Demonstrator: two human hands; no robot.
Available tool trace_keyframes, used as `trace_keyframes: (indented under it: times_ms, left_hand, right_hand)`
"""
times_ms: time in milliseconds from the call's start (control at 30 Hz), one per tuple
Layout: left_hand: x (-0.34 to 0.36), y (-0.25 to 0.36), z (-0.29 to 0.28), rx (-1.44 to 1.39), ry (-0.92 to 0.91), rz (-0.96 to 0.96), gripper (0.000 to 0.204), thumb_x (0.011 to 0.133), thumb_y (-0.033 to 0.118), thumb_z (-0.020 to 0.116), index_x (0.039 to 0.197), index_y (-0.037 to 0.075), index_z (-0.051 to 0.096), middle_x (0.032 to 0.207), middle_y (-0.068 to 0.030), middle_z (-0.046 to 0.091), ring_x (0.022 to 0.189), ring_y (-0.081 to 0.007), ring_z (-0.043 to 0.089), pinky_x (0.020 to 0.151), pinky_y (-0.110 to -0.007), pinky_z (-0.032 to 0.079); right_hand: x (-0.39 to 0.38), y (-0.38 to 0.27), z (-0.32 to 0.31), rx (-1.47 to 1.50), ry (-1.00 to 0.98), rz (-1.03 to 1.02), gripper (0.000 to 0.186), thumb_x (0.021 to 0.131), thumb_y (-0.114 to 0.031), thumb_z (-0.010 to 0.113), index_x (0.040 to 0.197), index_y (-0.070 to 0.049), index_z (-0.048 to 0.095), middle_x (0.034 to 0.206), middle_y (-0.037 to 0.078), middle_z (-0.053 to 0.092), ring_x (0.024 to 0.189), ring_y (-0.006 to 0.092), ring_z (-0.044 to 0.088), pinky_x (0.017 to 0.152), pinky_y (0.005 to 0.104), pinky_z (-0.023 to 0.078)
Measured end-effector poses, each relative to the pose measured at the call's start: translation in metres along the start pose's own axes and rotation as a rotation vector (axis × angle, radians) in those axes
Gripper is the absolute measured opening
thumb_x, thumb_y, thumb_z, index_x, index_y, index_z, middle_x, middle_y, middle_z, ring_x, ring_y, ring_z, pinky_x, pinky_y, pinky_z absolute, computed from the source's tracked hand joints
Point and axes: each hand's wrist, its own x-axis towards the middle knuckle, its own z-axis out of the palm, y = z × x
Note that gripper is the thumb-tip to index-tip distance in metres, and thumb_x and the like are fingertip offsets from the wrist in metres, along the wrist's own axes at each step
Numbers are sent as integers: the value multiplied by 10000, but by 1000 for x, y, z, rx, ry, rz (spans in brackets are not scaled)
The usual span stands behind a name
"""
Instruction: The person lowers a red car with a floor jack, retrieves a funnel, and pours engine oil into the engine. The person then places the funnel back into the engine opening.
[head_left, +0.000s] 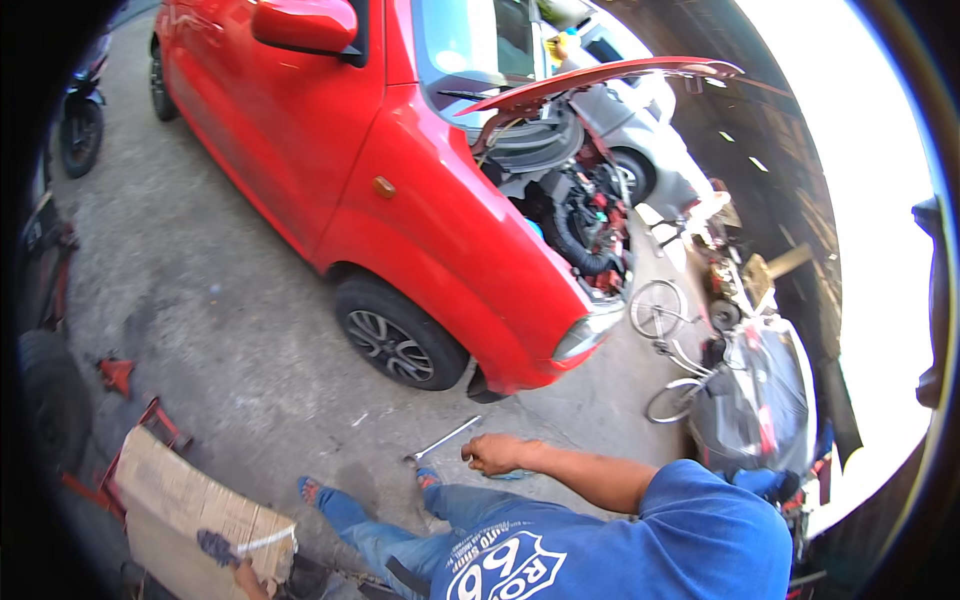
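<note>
Tool [446,438], one, long silver metal, on grey concrete [230,300]; my right hand [490,454] curled, left hand [248,580] blurred, holds I can't tell.

Concrete floor [270,340] leaves a hand room between the cardboard [175,490] and the red car [445,265]. A long metal tool [446,438] obstructs just beside the right hand [492,453]; leftward, a blurred red stand [117,375] probably does too.

Glossy car [345,185], matt cardboard [178,490], rough concrete floor [235,290], shiny metal tool [446,437]
</note>
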Motion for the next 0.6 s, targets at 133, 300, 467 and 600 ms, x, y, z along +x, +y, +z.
trace_keyframes:
  times_ms: [133,300,467,600]
  left_hand:
    - [15,20,-11,217,25,-3,543,821,184,703,1330,52,567,1165,-183,681,932,-308,671,810,-408,540]
    - [-8,54,-15,366,42,95,437,874,329,708,1172,12,668,1057,-179,724,856,-308,688,754,-422,549]
    - [-91,83,51,375,-145,477,578,838,488,777,1043,-44,683,1004,-233,716,887,-361,669,809,-487,529]
    - [-218,135,159,326,-619,706,306,728,-11,763,706,65,467,739,-34,509,721,-159,472,700,-356,454]
  right_hand:
    - [-5,-14,22,49,-70,82,343,938,-256,612,1202,-39,640,1162,244,667,1099,424,635,953,490,499]
    - [-18,-18,43,167,-36,102,343,946,-254,599,1205,-33,634,1156,245,667,1094,426,634,950,489,498]
    - [-42,-3,59,296,134,88,342,947,-255,600,1204,-33,636,1155,232,672,1088,427,634,937,493,501]
    - [-79,32,82,467,294,69,342,935,-242,636,1206,-32,641,1126,203,680,1055,380,656,904,456,519]
